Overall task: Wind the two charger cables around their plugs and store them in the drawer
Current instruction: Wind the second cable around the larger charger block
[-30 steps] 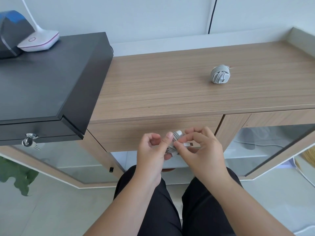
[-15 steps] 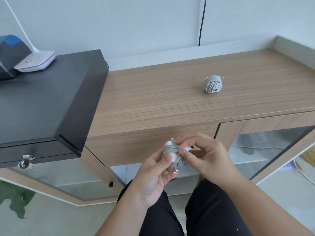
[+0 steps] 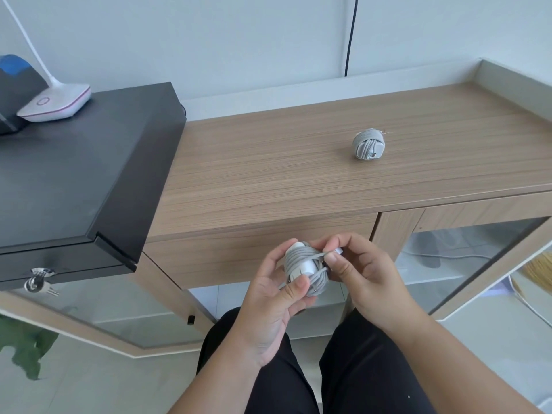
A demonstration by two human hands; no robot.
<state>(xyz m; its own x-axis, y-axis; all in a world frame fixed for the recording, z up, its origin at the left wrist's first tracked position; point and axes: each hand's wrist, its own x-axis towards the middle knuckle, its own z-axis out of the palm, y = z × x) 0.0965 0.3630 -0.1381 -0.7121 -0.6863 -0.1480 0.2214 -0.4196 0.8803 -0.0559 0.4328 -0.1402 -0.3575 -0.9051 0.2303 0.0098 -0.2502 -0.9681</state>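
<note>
A white charger plug wound in grey cable (image 3: 303,268) sits between my hands, in front of the shut wooden drawer (image 3: 227,252). My left hand (image 3: 276,306) grips the plug from below, thumb across its lower face. The cable's white connector end is pinched by my right hand (image 3: 363,274) at the bundle's right side. A second charger (image 3: 368,144), fully wound into a grey ball, lies on the wooden cabinet top (image 3: 268,174), far right of centre, away from both hands.
A black cash box (image 3: 80,180) with keys (image 3: 38,282) in its lock stands on the left, a white lamp base (image 3: 55,104) on top. Glass cabinet doors (image 3: 466,261) flank the drawer. A black cord (image 3: 351,34) runs down the wall. My knees are below.
The view has tilted, so the cabinet sits lower in frame. My hands have turned the bundle: the left now cradles it from below and the right pinches the connector end.
</note>
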